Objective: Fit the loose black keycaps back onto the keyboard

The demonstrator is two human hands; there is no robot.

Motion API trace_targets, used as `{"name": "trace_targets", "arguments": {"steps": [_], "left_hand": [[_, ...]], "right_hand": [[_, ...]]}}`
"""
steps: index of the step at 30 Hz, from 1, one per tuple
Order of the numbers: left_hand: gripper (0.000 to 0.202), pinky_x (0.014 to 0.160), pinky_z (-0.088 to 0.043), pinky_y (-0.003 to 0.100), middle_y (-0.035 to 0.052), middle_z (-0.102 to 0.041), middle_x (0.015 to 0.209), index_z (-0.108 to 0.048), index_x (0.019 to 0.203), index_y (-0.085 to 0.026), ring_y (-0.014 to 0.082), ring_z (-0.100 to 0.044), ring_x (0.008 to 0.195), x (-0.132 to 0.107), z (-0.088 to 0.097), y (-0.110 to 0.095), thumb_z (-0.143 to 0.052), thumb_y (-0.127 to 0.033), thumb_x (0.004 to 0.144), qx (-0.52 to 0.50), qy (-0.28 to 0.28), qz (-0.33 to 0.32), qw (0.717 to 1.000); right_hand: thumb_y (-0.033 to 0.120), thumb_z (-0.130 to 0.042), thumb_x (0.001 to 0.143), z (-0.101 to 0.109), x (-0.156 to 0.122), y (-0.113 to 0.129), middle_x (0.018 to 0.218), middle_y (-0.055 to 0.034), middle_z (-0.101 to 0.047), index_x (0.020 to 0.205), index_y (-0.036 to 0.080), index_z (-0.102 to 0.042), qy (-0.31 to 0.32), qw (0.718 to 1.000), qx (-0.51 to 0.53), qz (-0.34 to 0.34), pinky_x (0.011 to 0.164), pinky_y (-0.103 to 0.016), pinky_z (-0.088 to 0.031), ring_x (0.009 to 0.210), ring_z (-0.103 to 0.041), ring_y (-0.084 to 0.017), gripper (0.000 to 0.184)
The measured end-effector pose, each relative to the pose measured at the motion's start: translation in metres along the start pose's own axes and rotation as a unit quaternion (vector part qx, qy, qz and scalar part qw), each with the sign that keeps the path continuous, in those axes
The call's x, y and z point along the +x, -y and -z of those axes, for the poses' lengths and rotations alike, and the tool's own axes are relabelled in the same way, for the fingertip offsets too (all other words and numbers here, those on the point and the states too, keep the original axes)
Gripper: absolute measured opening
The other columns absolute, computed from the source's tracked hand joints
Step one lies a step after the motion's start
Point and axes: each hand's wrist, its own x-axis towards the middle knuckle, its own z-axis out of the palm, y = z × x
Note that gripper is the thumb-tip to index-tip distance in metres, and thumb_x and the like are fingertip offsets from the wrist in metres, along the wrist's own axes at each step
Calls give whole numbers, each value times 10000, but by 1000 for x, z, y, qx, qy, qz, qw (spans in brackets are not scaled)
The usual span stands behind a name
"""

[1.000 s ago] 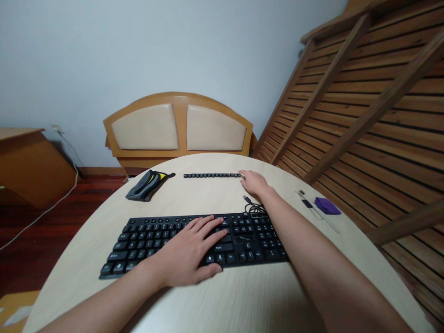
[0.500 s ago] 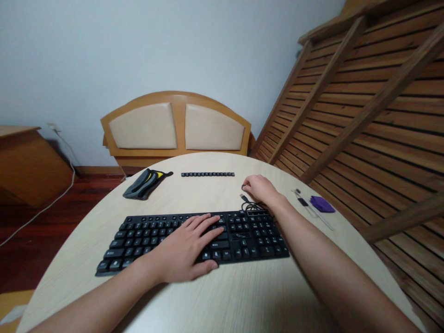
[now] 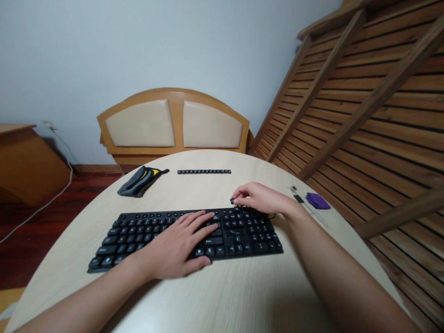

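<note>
Grey pouch (image 3: 141, 181): While it slumps near the far left edge of the pale table (image 3: 243, 296), yellow shows at its mouth and a dark tab points right.
Black keyboard (image 3: 142, 230): set across the table nearest the person, its middle covered, keys showing on both sides.
Left hand (image 3: 175, 245): palm down, fingers spread and gripping nothing; the keyboard lies directly beneath them, the thumb along its near edge.
Row of black keycaps (image 3: 204, 171): one straight line on the table's far side, beyond the keyboard, well apart from all the fingers.
Small black piece (image 3: 232, 200): pokes out just past the tips of the thumb and forefinger clasping it, by the keyboard's back edge; too small for me to make out its markings.
Right hand (image 3: 260, 198): thumb and forefinger pinched on that piece, a bit of dark cable (image 3: 273, 216) peeking out below the wrist.
Slender pale item (image 3: 299, 199): dark section near one end, lying right of the hand.
Purple cloth (image 3: 317, 200): just beside it, bunched.
</note>
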Motion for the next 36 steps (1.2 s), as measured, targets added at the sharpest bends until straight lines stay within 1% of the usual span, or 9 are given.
{"name": "trace_targets", "arguments": {"steps": [3, 7, 14, 20, 27, 30, 36], "left_hand": [[694, 1170, -284, 550, 106, -289, 1612, -351, 1519, -237, 351, -294, 1457, 0, 0, 0, -583, -514, 926, -6, -7, -1, 1000], [686, 1163, -291, 556, 108, -300, 1607, -358, 1515, -244, 359, -308, 1449, 0, 0, 0, -587, -509, 925, -14, -20, -6, 1000], [692, 1164, -290, 555, 114, -296, 1609, -346, 1521, -241, 356, -300, 1455, -1, -1, 0, -573, -528, 933, -8, -16, -7, 1000], [687, 1168, -283, 555, 112, -288, 1613, -351, 1515, -237, 356, -296, 1456, 0, -1, 0, -571, -529, 933, -7, -14, -5, 1000], [686, 1166, -287, 557, 115, -292, 1610, -354, 1512, -232, 355, -301, 1454, 0, 0, 0, -571, -529, 932, 1, -9, -3, 1000], [685, 1165, -285, 561, 119, -298, 1607, -356, 1512, -233, 360, -307, 1450, 0, 0, 0, -573, -526, 932, -5, -17, -5, 1000], [687, 1164, -286, 563, 120, -301, 1606, -360, 1511, -232, 364, -306, 1450, 0, 0, -1, -577, -528, 930, -12, -17, -5, 1000]], "right_hand": [[292, -607, 895, -5, -1, 5, 925, -74, -758, 1010, 138, -737, 15, 1000, -9, 10, 734, -287, -485, 815, -678, -189, 232], [261, -609, 887, -7, -1, 11, 955, -82, -761, 992, 141, -744, 25, 999, -41, 6, 768, -289, -482, 843, -682, -193, 209], [271, -602, 892, -7, -1, 9, 954, -71, -766, 986, 160, -750, 36, 998, -50, 7, 773, -285, -486, 847, -687, -193, 208], [257, -615, 890, -7, 0, 9, 956, -72, -768, 989, 155, -753, 42, 997, -66, 14, 773, -276, -482, 850, -689, -190, 198], [254, -624, 891, -7, 0, 10, 947, -62, -767, 986, 163, -751, 38, 996, -82, 11, 755, -269, -477, 842, -685, -185, 183], [255, -628, 890, -8, 1, 8, 941, -59, -766, 978, 169, -751, 35, 995, -93, 14, 746, -269, -476, 840, -683, -187, 175], [278, -639, 888, -11, 0, 10, 982, -60, -761, 976, 193, -744, 12, 989, -146, 16, 738, -270, -473, 862, -679, -193, 162]]}}
